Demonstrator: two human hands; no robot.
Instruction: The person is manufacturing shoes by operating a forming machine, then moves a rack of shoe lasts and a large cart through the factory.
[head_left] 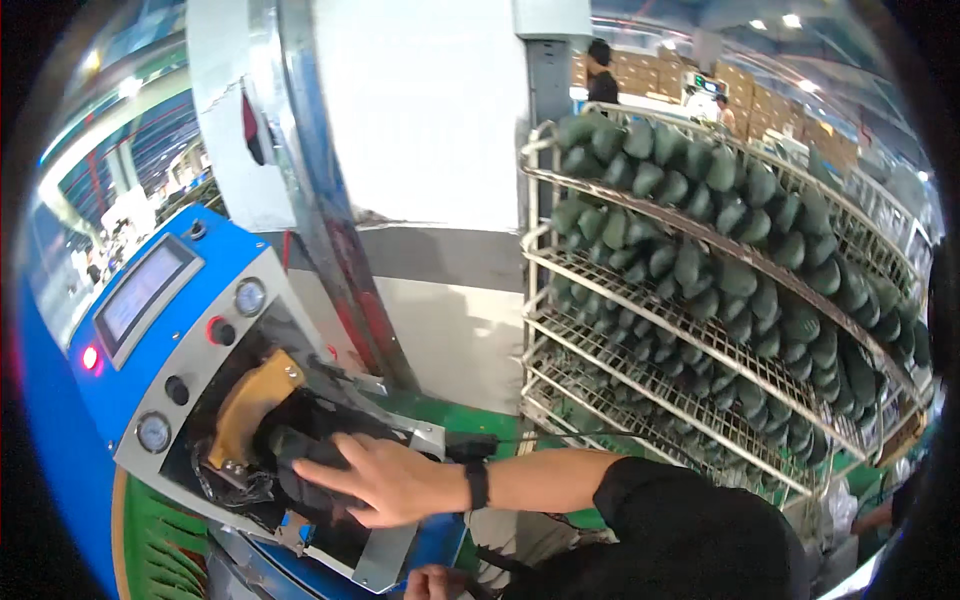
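My right hand (385, 482) reaches in from the right over the blue machine's work area, a dark band on its wrist. Its fingers are stretched and spread across a dark, rounded piece (293, 462), perhaps a shoe upper; the palm hides part of it. Just beyond the fingertips, a curved tan pad (250, 405) is fixed in the machine (230, 235). At the lower edge, only part of my left hand (435, 582) shows, beside the machine's front. Its fingers look curled, and whatever they hold is hidden.
The machine's panel carries a screen (145, 298), knobs, gauges and a lit red button (91, 357). To the right, a wire rack (690, 205) holds rows of dark green, shoe-shaped pieces. Behind the machine stands a metal-edged pillar (335, 240). A person (601, 75) is far back.
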